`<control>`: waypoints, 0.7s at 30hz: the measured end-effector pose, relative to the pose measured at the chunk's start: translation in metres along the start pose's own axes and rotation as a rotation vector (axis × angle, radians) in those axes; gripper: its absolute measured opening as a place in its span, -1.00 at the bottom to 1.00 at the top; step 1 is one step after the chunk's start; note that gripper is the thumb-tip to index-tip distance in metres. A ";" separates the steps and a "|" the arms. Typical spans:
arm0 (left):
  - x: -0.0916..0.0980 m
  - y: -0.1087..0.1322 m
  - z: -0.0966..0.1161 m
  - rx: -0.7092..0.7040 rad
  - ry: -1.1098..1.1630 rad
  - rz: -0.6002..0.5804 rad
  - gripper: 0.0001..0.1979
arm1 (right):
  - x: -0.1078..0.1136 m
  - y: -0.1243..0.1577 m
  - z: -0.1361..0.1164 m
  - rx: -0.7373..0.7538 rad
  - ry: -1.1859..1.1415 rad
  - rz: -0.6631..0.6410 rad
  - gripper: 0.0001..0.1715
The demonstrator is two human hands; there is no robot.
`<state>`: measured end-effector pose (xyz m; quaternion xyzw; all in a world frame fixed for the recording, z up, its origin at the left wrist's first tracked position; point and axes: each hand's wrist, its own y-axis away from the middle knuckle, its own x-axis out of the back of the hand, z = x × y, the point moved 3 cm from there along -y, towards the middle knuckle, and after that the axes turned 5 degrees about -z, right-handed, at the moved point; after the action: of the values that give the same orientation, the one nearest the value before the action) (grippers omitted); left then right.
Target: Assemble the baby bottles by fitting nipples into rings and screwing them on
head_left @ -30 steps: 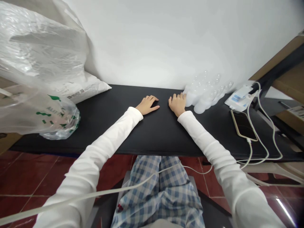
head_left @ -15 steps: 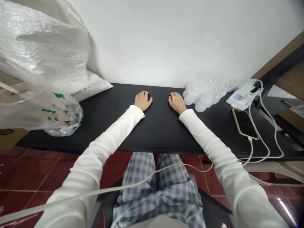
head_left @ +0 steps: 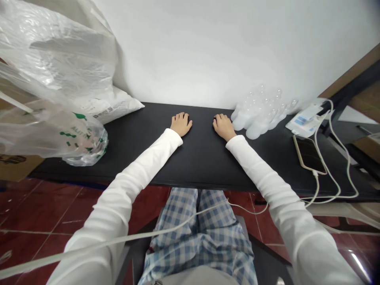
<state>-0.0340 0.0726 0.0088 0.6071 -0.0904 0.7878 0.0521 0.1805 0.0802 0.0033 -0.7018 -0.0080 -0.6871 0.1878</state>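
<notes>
Two bare hands rest on a black table top (head_left: pixel 202 158) that runs along a white wall (head_left: pixel 208 51), with red tile floor (head_left: pixel 38 206) below its near edge. At 10 o'clock, a large clear plastic bag (head_left: pixel 59 67) with green print bulges over the table's left end, and a white sack (head_left: pixel 109 107) lies behind it against the wall. Checked blue-and-white trousers (head_left: pixel 196 233) fill 6 o'clock under the table edge, and white sleeves (head_left: pixel 133 178) reach forward from both sides.

At 1 o'clock, a cluster of clear plastic containers (head_left: pixel 261 114) lies against the wall, their exact shape hard to make out. Further along at 2 o'clock are a white packet (head_left: pixel 304 120) and a gold-framed phone (head_left: pixel 308 155) with a white charging cable (head_left: pixel 317 186) plugged in.

The left hand (head_left: pixel 181 124) lies palm down at 12 o'clock, fingers slightly apart and holding nothing. The right hand (head_left: pixel 224 126) lies the same way, also empty, just beside the containers; whether it touches them cannot be told.
</notes>
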 end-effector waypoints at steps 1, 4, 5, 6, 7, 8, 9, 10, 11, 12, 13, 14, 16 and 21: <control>0.001 0.001 0.001 0.005 -0.012 -0.007 -0.46 | 0.000 0.000 -0.001 -0.008 0.003 -0.009 -0.49; 0.002 0.002 0.002 0.009 -0.028 -0.017 -0.46 | 0.002 0.002 -0.004 -0.026 0.021 -0.025 -0.50; 0.002 0.002 0.003 0.008 -0.028 -0.015 -0.46 | 0.004 0.002 -0.006 -0.017 0.030 -0.006 -0.50; 0.002 0.002 0.003 0.006 -0.028 -0.012 -0.46 | 0.006 0.002 -0.007 0.002 0.039 0.029 -0.50; 0.002 0.002 0.003 0.005 -0.027 -0.010 -0.47 | 0.009 0.002 -0.007 0.024 0.047 0.078 -0.51; 0.002 0.002 0.003 0.004 -0.028 -0.008 -0.47 | 0.013 0.002 -0.007 0.039 0.053 0.138 -0.51; 0.002 0.002 0.003 0.003 -0.030 -0.007 -0.48 | 0.017 0.002 -0.005 0.040 0.057 0.203 -0.50; 0.002 0.002 0.002 0.002 -0.032 -0.008 -0.48 | 0.023 0.002 -0.002 0.025 0.058 0.268 -0.47; 0.002 0.002 0.002 0.002 -0.033 -0.008 -0.48 | 0.029 0.002 0.002 -0.008 0.056 0.331 -0.44; 0.001 0.002 0.002 0.000 -0.032 -0.008 -0.48 | 0.036 0.003 0.007 -0.049 0.053 0.392 -0.40; 0.001 0.002 0.002 -0.002 -0.031 -0.007 -0.47 | 0.043 0.004 0.011 -0.088 0.050 0.445 -0.36; 0.001 0.001 0.002 -0.006 -0.030 -0.005 -0.47 | 0.050 0.005 0.016 -0.123 0.047 0.486 -0.34; 0.001 0.001 0.002 -0.013 -0.028 -0.004 -0.47 | 0.064 0.010 0.024 -0.200 0.040 0.538 -0.28; 0.000 0.000 0.002 -0.013 -0.031 -0.009 -0.45 | 0.086 0.023 0.028 -0.366 0.051 0.563 -0.27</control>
<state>-0.0323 0.0718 0.0095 0.6194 -0.0937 0.7773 0.0581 0.2186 0.0457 0.0811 -0.6810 0.3143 -0.6159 0.2413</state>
